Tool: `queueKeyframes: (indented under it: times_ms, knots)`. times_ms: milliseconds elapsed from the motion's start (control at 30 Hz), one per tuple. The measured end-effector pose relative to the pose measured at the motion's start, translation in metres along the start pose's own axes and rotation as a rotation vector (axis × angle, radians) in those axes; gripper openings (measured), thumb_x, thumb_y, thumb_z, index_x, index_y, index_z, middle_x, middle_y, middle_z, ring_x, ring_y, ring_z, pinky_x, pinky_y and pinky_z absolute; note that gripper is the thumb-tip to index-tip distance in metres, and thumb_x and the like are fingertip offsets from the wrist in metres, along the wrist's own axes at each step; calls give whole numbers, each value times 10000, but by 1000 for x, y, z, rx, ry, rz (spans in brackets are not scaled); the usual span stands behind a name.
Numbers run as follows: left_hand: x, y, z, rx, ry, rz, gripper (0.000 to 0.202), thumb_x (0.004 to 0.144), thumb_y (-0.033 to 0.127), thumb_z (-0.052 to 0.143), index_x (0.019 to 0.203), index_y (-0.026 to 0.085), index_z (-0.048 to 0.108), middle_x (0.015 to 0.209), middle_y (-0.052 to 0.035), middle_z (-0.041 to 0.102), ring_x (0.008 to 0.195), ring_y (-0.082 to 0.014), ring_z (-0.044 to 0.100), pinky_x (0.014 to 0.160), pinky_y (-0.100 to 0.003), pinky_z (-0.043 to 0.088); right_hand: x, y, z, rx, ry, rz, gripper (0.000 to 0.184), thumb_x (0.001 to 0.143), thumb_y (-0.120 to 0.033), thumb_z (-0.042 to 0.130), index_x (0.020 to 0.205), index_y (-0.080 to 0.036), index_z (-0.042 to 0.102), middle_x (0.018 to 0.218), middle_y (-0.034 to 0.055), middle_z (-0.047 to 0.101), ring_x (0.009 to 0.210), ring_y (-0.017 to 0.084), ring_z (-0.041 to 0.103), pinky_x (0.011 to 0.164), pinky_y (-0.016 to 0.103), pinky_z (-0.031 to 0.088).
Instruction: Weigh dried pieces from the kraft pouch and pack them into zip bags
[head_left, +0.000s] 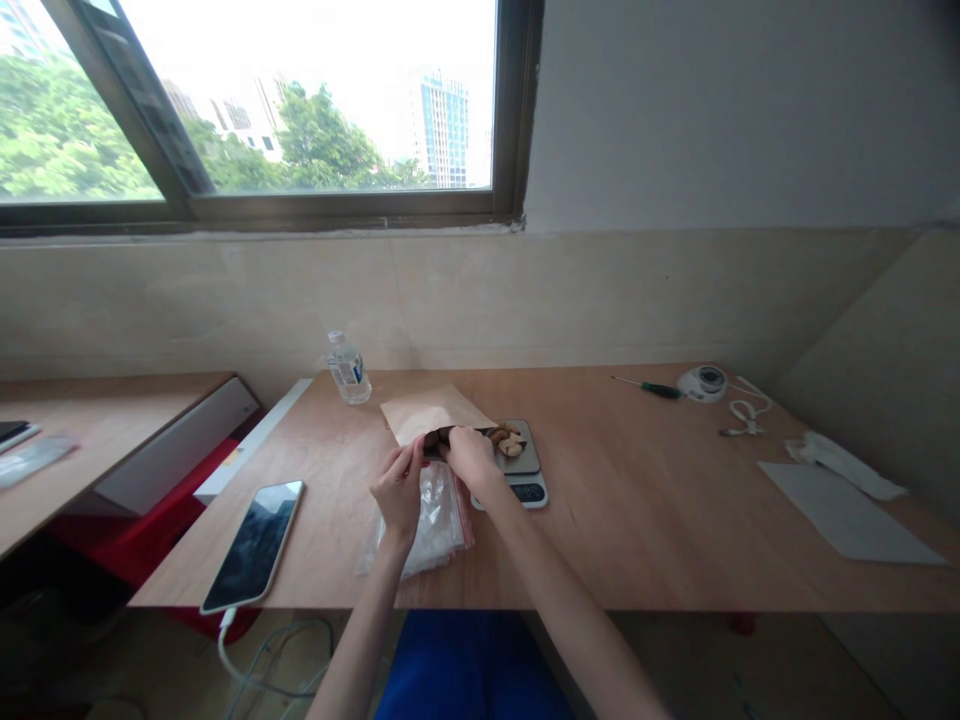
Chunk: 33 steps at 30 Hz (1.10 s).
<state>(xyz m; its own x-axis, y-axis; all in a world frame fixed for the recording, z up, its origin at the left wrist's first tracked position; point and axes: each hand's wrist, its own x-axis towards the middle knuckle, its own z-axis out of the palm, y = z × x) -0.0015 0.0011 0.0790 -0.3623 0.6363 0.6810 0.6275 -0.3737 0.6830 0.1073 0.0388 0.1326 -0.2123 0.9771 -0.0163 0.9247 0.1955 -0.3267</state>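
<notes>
A brown paper bag lies with its dark opening facing me. My left hand pinches the near left edge of that opening between thumb and fingers. Into the mouth of the bag reaches my right hand; its fingertips are hidden there, and I cannot see whether they grip anything. Just right of this hand, brown and tan irregular pieces rest on a kitchen scale with a dark display. Clear zip bags with red edges lie flat beneath my hands.
A water bottle stands at the back left. Nearer, a phone is plugged into a white cable. On the right are a screwdriver, a white camera with its cord, a white sheet and crumpled white material.
</notes>
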Motion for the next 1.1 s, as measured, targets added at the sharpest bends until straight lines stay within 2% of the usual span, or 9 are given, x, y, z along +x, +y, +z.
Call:
queueKeyframes:
  times_ms: [133,267,433,500,600,733,867,967,1100]
  knots:
    - [0,-1,1,3,28,-16,257,848,360,545,867,183,731,746,-17,685,637,-107,613,615,-197,446,-4,1,0,27,67,-72,274,895,-318,470,993,-146,659,968,156,700,896,261,671,719,310,491]
    - [1,-1,-1,5,28,-28,254,846,363,548,873,190,733,742,-12,685,620,-104,608,606,-197,444,-5,1,0,88,80,-104,279,890,-366,476,1011,-189,654,965,129,706,899,251,668,713,294,472]
    - [1,0,-3,16,32,-39,257,846,365,549,867,189,736,721,-8,678,619,-104,608,607,-195,442,-1,5,2,333,33,-111,302,826,-443,542,945,-197,670,943,105,714,889,244,667,663,255,446]
    - [1,1,-4,16,30,-34,257,848,364,546,872,190,734,707,-3,671,617,-103,607,605,-194,442,1,5,5,416,3,-87,330,800,-473,558,933,-195,676,945,105,714,887,242,667,654,245,438]
    - [1,3,-3,3,23,-28,256,847,363,548,876,188,732,714,-3,670,621,-103,612,602,-194,444,1,4,9,411,16,-13,363,780,-476,566,938,-170,682,958,140,708,920,271,658,671,263,439]
    - [0,3,-4,-17,16,-27,254,843,362,554,873,181,729,726,-8,673,615,-104,619,582,-194,445,0,4,8,339,5,-15,353,814,-417,521,973,-147,684,974,169,702,933,282,657,692,276,449]
    - [-2,1,-3,-39,-17,-14,246,841,358,556,887,187,727,750,-14,685,622,-107,626,599,-198,460,2,6,3,276,-58,-14,292,861,-252,452,945,-126,702,955,175,705,889,254,673,677,255,464]
    - [-3,0,-2,-50,-25,-11,241,842,352,556,893,190,727,778,-22,695,648,-114,637,619,-199,470,4,4,4,243,-31,40,294,859,-134,430,990,-90,689,997,212,684,935,260,661,726,269,471]
    - [-5,-2,1,-52,-46,3,233,848,340,552,903,197,727,778,-18,693,624,-104,628,607,-193,468,5,2,12,216,-14,86,322,879,-93,393,1060,-67,658,1042,247,658,969,281,649,765,313,479]
